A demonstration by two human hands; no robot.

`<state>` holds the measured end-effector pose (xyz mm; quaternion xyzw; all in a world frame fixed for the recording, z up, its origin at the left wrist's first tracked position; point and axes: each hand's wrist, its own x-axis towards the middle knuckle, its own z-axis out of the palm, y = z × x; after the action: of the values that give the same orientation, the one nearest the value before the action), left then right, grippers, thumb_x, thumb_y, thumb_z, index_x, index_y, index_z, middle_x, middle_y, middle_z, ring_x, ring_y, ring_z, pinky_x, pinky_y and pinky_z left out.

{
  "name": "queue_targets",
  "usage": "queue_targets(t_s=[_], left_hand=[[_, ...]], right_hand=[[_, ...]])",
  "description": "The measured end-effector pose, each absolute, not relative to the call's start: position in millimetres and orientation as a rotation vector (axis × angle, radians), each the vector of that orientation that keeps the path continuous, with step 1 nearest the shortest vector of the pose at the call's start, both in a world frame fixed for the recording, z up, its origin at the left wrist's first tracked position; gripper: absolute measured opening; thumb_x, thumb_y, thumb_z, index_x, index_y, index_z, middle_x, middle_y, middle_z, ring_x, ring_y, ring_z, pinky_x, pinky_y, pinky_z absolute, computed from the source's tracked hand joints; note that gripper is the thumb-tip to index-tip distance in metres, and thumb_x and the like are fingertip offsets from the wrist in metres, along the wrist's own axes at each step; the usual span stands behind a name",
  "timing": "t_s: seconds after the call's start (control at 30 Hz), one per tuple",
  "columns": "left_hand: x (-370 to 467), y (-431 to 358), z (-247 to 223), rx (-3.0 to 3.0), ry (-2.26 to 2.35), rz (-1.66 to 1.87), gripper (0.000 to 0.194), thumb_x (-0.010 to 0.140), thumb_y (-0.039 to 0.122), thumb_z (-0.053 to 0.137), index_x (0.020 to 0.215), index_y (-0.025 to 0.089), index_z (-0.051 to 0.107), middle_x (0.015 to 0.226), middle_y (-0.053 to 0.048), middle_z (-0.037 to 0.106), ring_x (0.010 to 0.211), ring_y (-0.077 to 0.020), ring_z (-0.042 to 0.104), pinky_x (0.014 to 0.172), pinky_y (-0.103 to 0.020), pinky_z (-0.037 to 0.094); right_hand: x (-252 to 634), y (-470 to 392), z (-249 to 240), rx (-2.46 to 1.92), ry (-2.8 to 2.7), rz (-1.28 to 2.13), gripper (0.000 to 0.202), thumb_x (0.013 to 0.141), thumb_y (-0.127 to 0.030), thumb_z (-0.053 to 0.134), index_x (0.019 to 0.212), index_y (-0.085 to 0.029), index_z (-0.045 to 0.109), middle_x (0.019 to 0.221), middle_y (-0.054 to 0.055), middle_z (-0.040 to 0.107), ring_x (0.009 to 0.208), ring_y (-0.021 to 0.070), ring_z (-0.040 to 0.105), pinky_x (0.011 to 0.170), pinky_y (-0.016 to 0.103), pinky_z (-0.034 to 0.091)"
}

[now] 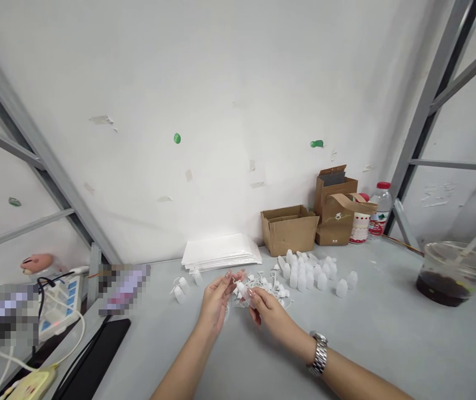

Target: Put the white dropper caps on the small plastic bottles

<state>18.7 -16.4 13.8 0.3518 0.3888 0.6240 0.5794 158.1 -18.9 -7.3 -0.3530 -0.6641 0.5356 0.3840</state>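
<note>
Over the middle of the grey table, my right hand is closed around a small translucent white plastic bottle, which is tilted toward my left hand. My left hand pinches a white cap at the bottle's upper end; whether the cap sits fully on it I cannot tell. Behind and under my hands lies a loose pile of white caps with thin loops. To the right stands a cluster of similar small bottles. On the left are a few bottles with caps and loops on them.
White sheets lie stacked by the wall, beside an open cardboard box and a brown paper bag. A drink cup stands right. A power strip, cables and a black flat object are left.
</note>
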Motion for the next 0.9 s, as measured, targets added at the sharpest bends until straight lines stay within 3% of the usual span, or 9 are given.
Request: queue_targets(t_s=[0.13,0.23,0.3,0.43,0.57,0.7,0.9], left_hand=[[20,-16,11,0.871,0.926,1.446,0.028,0.066,0.038,0.066,0.071,0.011,0.068,0.084,-0.013,0.071,0.095,-0.0262,0.06,0.083,-0.034,0.043],[28,-18,11,0.933,0.903,1.402,0.035,0.069,0.042,0.062,0.082,0.01,0.067,0.092,-0.015,0.069,0.093,-0.0265,0.061,0.081,-0.035,0.044],[34,-24,15,1.05,0.953,1.357,0.038,0.066,0.038,0.066,0.094,0.013,0.064,0.096,-0.014,0.069,0.092,-0.026,0.061,0.082,-0.035,0.044],[32,-50,32,1.23,1.248,1.445,0.034,0.06,0.026,0.07,0.092,0.018,0.064,0.092,-0.009,0.07,0.091,-0.0244,0.062,0.084,-0.033,0.044],[-5,-88,30,1.088,1.521,1.58,0.043,0.06,0.025,0.07,0.101,0.022,0.058,0.093,-0.008,0.069,0.094,-0.024,0.061,0.086,-0.033,0.044],[-66,-114,0,0.917,1.757,1.618,0.051,0.054,0.024,0.073,0.1,0.021,0.053,0.085,-0.008,0.07,0.089,-0.0249,0.063,0.085,-0.038,0.045],[-124,-103,-28,0.992,1.935,1.67,0.051,0.056,0.025,0.07,0.102,0.019,0.047,0.082,-0.008,0.069,0.085,-0.0233,0.064,0.082,-0.038,0.046]], right_hand=[[157,-19,-10,-0.888,-1.679,1.372,0.038,0.086,-0.053,0.03,0.072,-0.02,0.043,0.05,-0.006,0.043,0.045,0.0105,0.04,0.048,0.023,0.034],[157,-18,-12,-0.861,-1.644,1.405,0.04,0.085,-0.055,0.029,0.072,-0.02,0.043,0.05,-0.005,0.044,0.044,0.0108,0.041,0.048,0.024,0.035],[158,-18,-12,-0.831,-1.623,1.441,0.042,0.083,-0.058,0.029,0.077,-0.02,0.045,0.05,-0.005,0.045,0.044,0.0114,0.042,0.047,0.024,0.036],[160,-19,-8,-0.791,-1.671,1.462,0.047,0.083,-0.058,0.028,0.089,-0.018,0.051,0.052,-0.003,0.048,0.048,0.013,0.046,0.051,0.026,0.039],[161,-25,-2,-0.817,-1.716,1.473,0.046,0.085,-0.055,0.028,0.096,-0.017,0.052,0.057,-0.002,0.051,0.053,0.0138,0.05,0.055,0.027,0.042],[161,-30,3,-0.839,-1.749,1.489,0.046,0.085,-0.055,0.03,0.095,-0.017,0.053,0.057,-0.002,0.051,0.053,0.0138,0.051,0.057,0.028,0.043],[159,-31,-2,-0.823,-1.805,1.494,0.042,0.085,-0.052,0.032,0.094,-0.017,0.053,0.056,-0.002,0.051,0.055,0.014,0.05,0.057,0.028,0.042]])
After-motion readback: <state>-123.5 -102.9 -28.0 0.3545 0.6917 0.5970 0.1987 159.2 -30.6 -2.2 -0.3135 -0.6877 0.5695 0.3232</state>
